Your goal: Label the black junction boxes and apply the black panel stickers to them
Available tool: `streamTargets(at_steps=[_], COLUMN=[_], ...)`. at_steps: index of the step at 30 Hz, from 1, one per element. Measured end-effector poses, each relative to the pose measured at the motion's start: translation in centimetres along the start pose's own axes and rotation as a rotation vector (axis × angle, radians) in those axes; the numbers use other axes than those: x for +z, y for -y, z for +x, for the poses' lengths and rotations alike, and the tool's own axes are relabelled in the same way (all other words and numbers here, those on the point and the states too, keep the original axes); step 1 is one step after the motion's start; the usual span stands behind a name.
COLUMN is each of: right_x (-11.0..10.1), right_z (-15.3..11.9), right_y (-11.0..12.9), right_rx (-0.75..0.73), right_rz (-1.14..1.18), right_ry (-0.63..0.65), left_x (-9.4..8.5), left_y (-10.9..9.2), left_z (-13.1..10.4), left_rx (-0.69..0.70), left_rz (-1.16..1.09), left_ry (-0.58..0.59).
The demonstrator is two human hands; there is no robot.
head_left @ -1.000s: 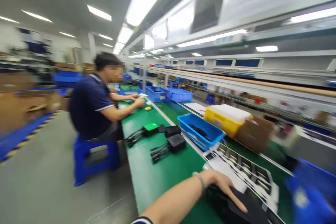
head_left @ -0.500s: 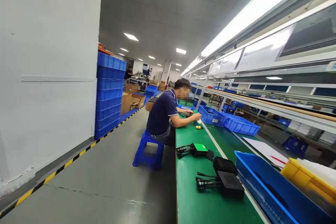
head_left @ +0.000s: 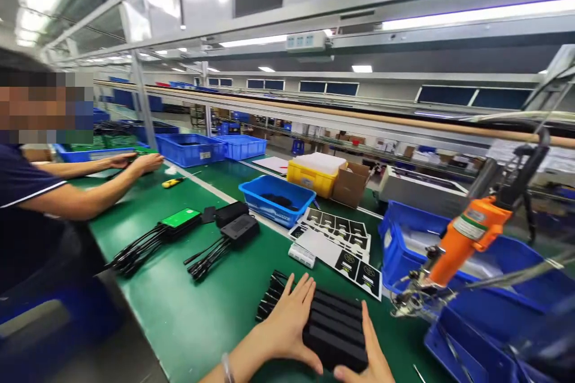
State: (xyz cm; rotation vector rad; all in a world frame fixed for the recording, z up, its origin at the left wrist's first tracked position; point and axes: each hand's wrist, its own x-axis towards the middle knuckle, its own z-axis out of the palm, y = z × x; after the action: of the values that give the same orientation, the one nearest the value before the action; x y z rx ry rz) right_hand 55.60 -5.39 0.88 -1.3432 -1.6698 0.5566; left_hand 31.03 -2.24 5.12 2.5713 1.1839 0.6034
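A row of several black plastic boxes (head_left: 335, 323) stands side by side on the green bench, their black cables (head_left: 268, 296) pointing left. My left hand (head_left: 291, 320) lies across the cable end of the row, fingers stretched out and thumb apart. At the opposite end, my right hand (head_left: 371, 353) has its fingers extended along the boxes' side, its thumb near their front edge. The row sits between both hands. Behind it are a small white block (head_left: 302, 255) and printed label sheets (head_left: 354, 266).
A co-worker's hands (head_left: 144, 163) are at the left, near a yellow screwdriver (head_left: 173, 182). Cabled black units (head_left: 240, 228) and a light-blue basket (head_left: 277, 215) stand mid-bench. An orange electric screwdriver (head_left: 467, 236) hangs at right over blue bins (head_left: 393, 245).
My view has swung right, from the aisle and seated co-worker to the bench before me. Both my hands and the row of black boxes have come into view.
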Motion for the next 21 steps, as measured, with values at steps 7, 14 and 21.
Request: streamTargets(at_steps=[7,14,21], right_x=[1.7,-1.2,-1.0], right_z=[-3.0,-8.4,-9.3], right_y=[0.1,0.9,2.3], right_rx=[0.024,-0.008,0.019], right_rz=[-0.040,-0.033,-0.069], right_ry=[-0.008,0.128,0.202], left_x=[0.0,0.6,-0.3], left_y=[-2.2,-5.3,-6.3], left_z=[-0.2,-4.5,-5.1], left_rx=[-0.024,0.050,0.059], left_rz=[-0.009,0.090,-0.019], left_ry=[-0.153,-0.213,0.000])
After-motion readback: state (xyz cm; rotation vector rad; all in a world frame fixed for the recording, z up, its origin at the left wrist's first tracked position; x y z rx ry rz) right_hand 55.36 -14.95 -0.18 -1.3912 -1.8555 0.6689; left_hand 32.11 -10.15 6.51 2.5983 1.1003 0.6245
